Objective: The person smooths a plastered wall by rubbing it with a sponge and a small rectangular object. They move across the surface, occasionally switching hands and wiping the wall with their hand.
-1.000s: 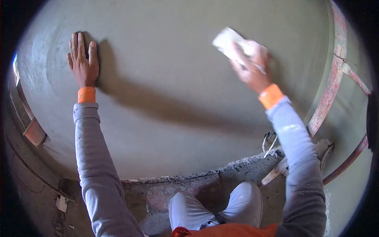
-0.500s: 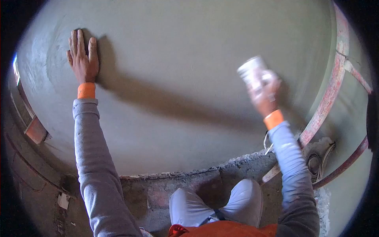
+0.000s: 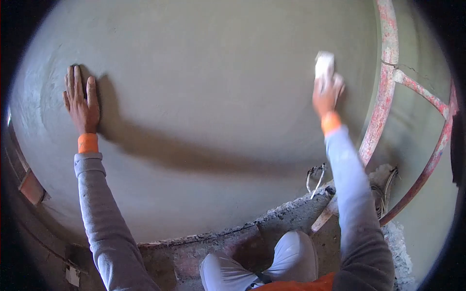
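Note:
A smooth grey plastered wall (image 3: 208, 97) fills most of the head view. My left hand (image 3: 83, 106) lies flat against it on the left side, fingers stretched upward and holding nothing. Over on the right, my right hand (image 3: 327, 94) grips a white block (image 3: 324, 64), its broad end pointing up. The block is against or very close to the wall; blur hides its exact kind. Both wrists show orange cuffs beneath grey sleeves.
Red-and-white painted metal frame bars (image 3: 387, 92) stand at the right. White wires (image 3: 316, 182) stick out near the wall's rough lower edge, and coiled cable (image 3: 381, 199) lies beside the frame. A brick (image 3: 32, 187) shows at the far left.
My right hand and the white block have moved up and away to the right, the block turning more upright. My left hand stays flat on the wall while the view has shifted.

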Tool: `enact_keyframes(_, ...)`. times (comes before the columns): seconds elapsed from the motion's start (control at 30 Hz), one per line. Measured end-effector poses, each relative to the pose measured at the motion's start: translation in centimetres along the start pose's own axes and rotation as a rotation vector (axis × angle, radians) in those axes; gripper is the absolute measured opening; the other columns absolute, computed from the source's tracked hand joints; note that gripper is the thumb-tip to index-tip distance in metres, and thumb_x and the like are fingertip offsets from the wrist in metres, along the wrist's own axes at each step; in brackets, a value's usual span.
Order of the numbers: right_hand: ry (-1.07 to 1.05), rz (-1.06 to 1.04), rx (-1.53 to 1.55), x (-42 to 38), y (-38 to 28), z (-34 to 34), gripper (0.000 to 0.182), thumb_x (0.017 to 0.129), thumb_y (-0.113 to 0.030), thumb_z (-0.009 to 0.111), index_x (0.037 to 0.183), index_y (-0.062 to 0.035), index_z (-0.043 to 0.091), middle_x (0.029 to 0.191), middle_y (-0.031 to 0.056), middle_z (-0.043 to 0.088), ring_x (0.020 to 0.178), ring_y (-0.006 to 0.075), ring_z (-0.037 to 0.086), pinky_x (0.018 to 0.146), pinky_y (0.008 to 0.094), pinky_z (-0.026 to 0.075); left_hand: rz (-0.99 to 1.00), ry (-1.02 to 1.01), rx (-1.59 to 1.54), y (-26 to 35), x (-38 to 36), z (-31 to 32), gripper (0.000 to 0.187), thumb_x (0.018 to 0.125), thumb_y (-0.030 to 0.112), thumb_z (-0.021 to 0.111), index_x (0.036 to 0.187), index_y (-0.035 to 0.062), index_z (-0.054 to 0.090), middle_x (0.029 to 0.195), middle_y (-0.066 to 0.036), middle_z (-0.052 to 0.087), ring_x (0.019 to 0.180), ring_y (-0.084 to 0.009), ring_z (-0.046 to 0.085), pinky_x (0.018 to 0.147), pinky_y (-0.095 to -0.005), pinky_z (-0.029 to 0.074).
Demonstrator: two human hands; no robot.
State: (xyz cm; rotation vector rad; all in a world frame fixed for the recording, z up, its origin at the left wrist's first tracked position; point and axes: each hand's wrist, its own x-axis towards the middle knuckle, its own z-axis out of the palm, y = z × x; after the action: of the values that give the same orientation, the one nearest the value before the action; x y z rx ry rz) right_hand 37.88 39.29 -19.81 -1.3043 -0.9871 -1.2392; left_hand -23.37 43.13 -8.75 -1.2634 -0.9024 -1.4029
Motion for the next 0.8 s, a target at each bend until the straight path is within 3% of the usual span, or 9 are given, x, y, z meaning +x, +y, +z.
enact_keyframes(0.07, -0.192, 0.409, 0.366, 10.1, -1.9, 2.3, 0.03, 0.09, -0.028, 0.057, 0.095, -0.0001, 0.064, 0.098, 0.0245, 0.057, 0.098, 0.0394, 0.051, 0.085, 0.0526, 0.041, 0.008, -0.006, 0.002, -0.2, 0.0, 0.0, 0.058, 0.099, 0.05, 0.036, 0.147, 0.0175, 0.037, 0.155, -0.004, 0.029, 0.144, -0.0215, 0.023, 0.116, -0.0477, 0.012)
enact_keyframes(0.13, 0.109, 0.176, 0.048, 13.3, -7.7, 3.7, 0.042, 0.084, -0.037, 0.064, 0.115, -0.0082, 0.064, 0.09, 0.0196, 0.06, 0.096, 0.0368, 0.055, 0.087, 0.0479, 0.041, 0.032, -0.002, 0.002, -0.6, 0.1, 0.3, 0.056, 0.099, 0.047, 0.037, 0.147, 0.0168, 0.036, 0.155, -0.004, 0.029, 0.144, -0.0216, 0.023, 0.116, -0.0471, 0.013)
enact_keyframes(0.27, 0.031, -0.489, 0.221, 4.3, -9.2, -1.5, 0.051, 0.084, -0.033, 0.066, 0.13, -0.0132, 0.057, 0.105, 0.0188, 0.052, 0.099, 0.0377, 0.049, 0.084, 0.0491, 0.04, 0.052, -0.001, 0.026, -0.6, 0.0, 0.4, 0.054, 0.1, 0.043, 0.037, 0.147, 0.0165, 0.036, 0.155, -0.004, 0.029, 0.143, -0.0217, 0.024, 0.115, -0.0468, 0.014)
enact_keyframes(0.37, -0.093, -0.016, -0.02, 8.6, 2.0, 2.4, 0.044, 0.089, -0.033, 0.057, 0.13, -0.0159, 0.057, 0.1, 0.019, 0.052, 0.089, 0.0343, 0.051, 0.081, 0.0458, 0.041, 0.018, 0.001, 0.023, -0.5, -0.4, 0.2, 0.056, 0.1, 0.046, 0.036, 0.148, 0.018, 0.035, 0.155, -0.003, 0.028, 0.144, -0.0211, 0.023, 0.116, -0.0473, 0.013)
enact_keyframes(0.43, -0.156, 0.41, 0.144, 13.8, -0.6, 1.6, 0.045, 0.088, -0.035, 0.058, 0.128, -0.0146, 0.058, 0.1, 0.0181, 0.053, 0.089, 0.0359, 0.052, 0.084, 0.0461, 0.042, 0.017, -0.008, 0.002, -0.4, -0.1, 0.2, 0.059, 0.099, 0.051, 0.035, 0.148, 0.0189, 0.035, 0.155, -0.002, 0.028, 0.145, -0.0205, 0.021, 0.116, -0.0472, 0.011)
enact_keyframes(0.5, -0.016, 0.298, 0.129, 14.0, -5.0, 2.2, 0.049, 0.085, -0.037, 0.061, 0.129, -0.0154, 0.057, 0.101, 0.0176, 0.053, 0.096, 0.0376, 0.05, 0.087, 0.0464, 0.041, 0.021, -0.013, 0.0, -0.3, 0.1, 0.1, 0.059, 0.099, 0.051, 0.035, 0.148, 0.0188, 0.035, 0.155, -0.003, 0.028, 0.145, -0.0203, 0.021, 0.116, -0.0469, 0.011)
enact_keyframes(0.6, 0.084, -0.292, 0.151, 6.7, -6.7, 0.6, 0.053, 0.084, -0.034, 0.063, 0.134, -0.0189, 0.055, 0.1, 0.0174, 0.053, 0.098, 0.0366, 0.049, 0.086, 0.0467, 0.042, 0.008, -0.009, -0.016, -0.3, -0.3, 0.2, 0.059, 0.099, 0.052, 0.035, 0.148, 0.0188, 0.035, 0.155, -0.003, 0.028, 0.145, -0.0202, 0.021, 0.117, -0.0464, 0.01)
enact_keyframes(0.67, 0.017, -0.186, 0.062, 6.5, -1.9, -0.4, 0.047, 0.087, -0.032, 0.059, 0.128, -0.0096, 0.058, 0.101, 0.021, 0.056, 0.096, 0.038, 0.054, 0.085, 0.0477, 0.044, 0.01, -0.009, -0.015, -0.7, -0.3, 0.1, 0.059, 0.099, 0.052, 0.035, 0.148, 0.0188, 0.035, 0.156, -0.003, 0.027, 0.145, -0.0202, 0.021, 0.117, -0.0462, 0.01)
enact_keyframes(0.8, -0.154, 0.603, 0.139, 16.0, 1.2, 2.9, 0.049, 0.088, -0.035, 0.055, 0.117, 0.0044, 0.059, 0.103, 0.0294, 0.06, 0.104, 0.042, 0.057, 0.088, 0.0478, 0.044, 0.015, 0.002, -0.002, -0.6, 0.2, 0.2, 0.059, 0.099, 0.051, 0.035, 0.148, 0.0189, 0.035, 0.156, -0.003, 0.027, 0.145, -0.0208, 0.021, 0.117, -0.0461, 0.01)
